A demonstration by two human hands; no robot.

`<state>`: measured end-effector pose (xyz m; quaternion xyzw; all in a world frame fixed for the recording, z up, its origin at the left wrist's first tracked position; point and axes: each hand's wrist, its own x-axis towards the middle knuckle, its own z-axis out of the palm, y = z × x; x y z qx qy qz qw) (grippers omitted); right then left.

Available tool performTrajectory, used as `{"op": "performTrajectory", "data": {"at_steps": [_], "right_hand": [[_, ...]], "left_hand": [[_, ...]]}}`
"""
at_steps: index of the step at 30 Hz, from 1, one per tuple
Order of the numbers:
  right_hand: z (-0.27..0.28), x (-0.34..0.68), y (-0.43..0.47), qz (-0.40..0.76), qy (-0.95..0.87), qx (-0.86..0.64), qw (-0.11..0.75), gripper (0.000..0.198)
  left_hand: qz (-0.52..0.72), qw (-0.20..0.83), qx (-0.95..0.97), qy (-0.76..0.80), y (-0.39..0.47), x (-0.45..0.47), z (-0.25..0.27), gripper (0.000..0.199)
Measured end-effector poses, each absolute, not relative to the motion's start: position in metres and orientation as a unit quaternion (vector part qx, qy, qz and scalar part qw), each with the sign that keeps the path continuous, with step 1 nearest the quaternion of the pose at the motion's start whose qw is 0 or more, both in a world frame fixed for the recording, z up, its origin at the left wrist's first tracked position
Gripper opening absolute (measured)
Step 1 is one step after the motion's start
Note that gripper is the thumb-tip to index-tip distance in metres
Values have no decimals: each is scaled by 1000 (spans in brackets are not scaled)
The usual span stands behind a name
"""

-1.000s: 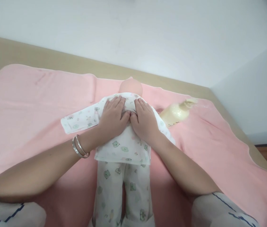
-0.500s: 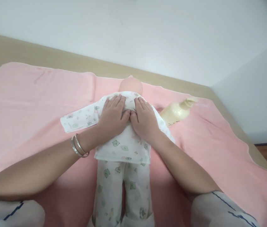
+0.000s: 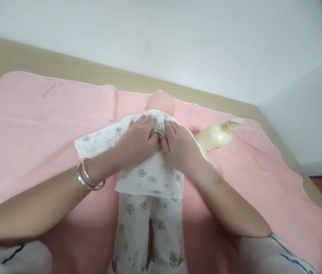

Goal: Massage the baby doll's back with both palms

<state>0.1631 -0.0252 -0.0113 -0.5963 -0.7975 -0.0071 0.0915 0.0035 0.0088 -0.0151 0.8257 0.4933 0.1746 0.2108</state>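
A baby doll lies on its front or back, I cannot tell which, with its smooth round head [image 3: 161,102] away from me. It wears a white long-sleeved top [image 3: 149,179] and matching trousers [image 3: 134,228], printed with small green bears. My left hand [image 3: 139,140] rests flat on the upper left of the top, fingers stretched forward. On the upper right lies my right hand [image 3: 182,146], also open and flat. The thumbs nearly meet in the middle, where the cloth wrinkles. The doll's right-side sleeve is mostly hidden under my arm.
A pink blanket [image 3: 49,125] with wavy edges is spread under the doll on a tan table surface [image 3: 72,62]. A cream pump bottle [image 3: 216,137] lies on its side to the right of the doll. White walls [image 3: 192,42] rise behind and at the right.
Both palms have tilted outward a little and the wrists sit farther apart. Cloth between the thumbs is more wrinkled. The whole view has shifted slightly.
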Motion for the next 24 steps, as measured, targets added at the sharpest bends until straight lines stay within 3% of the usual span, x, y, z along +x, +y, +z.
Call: {"op": "performTrajectory", "data": {"at_steps": [5, 9, 14, 21, 24], "right_hand": [[10, 154, -43, 25, -776, -627, 54, 36], [-3, 164, -21, 50, -781, -615, 99, 38], [-22, 172, -2, 31, -796, -586, 148, 37], [-15, 155, -39, -2, -790, -597, 137, 48], [-12, 149, -48, -19, -788, -602, 126, 53]], "left_hand": [[183, 179, 817, 517, 13, 5, -20, 54], [146, 130, 836, 512, -10, 14, -19, 57], [155, 141, 867, 452, -21, 13, -16, 50], [216, 234, 835, 449, 9, -4, -10, 36], [222, 221, 828, 465, 14, 1, -15, 37]]}}
